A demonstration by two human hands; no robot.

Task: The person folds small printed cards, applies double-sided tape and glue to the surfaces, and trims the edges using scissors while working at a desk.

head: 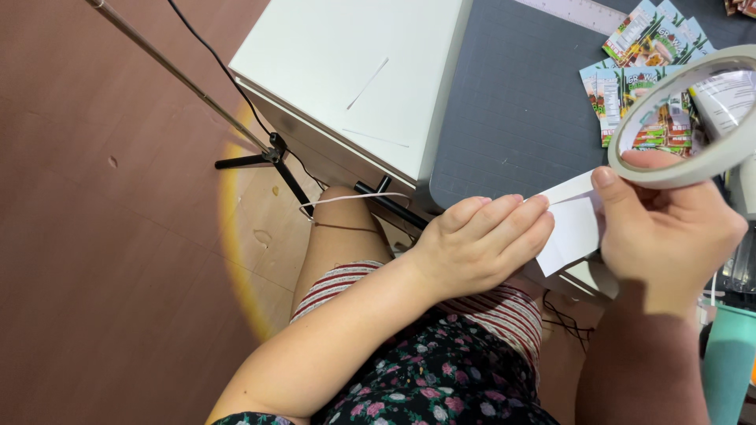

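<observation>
**Tape roll and white card held together at the edge of a cutting mat**

A white surface (pixel 346 71) fills the upper middle of the view, its right part covered by a grey gridded cutting mat (pixel 512 102) that gives a flat, marked base for paper work. A clear ruler (pixel 579 12) lies along the mat's far edge, and a fan of small printed packets (pixel 630 71) sits at the mat's right end, near the hands but off the bare stretch of the grid. Below the surface edge the person's lap shows, in striped and floral cloth, with the brown floor (pixel 102 260) and the black foot of a thin metal stand (pixel 268 157) to the left (a dark cable trails past it).

The right hand (pixel 669 228) holds a roll of white tape (pixel 693 118) lifted off the mat, thumb pressed along the outer rim, the other fingers hidden behind it; the roll tilts toward the camera, so the packets show through its hole. The left hand (pixel 480 244) is curled, its fingers (pixel 512 212) closed on the left edge of a folded piece of white card (pixel 575 224), steadying it just over the near edge of the surface. The card sits between the two hands, its right end reaching the right thumb, just under the roll. A teal cup (pixel 728 362) stands at the lower right.
</observation>
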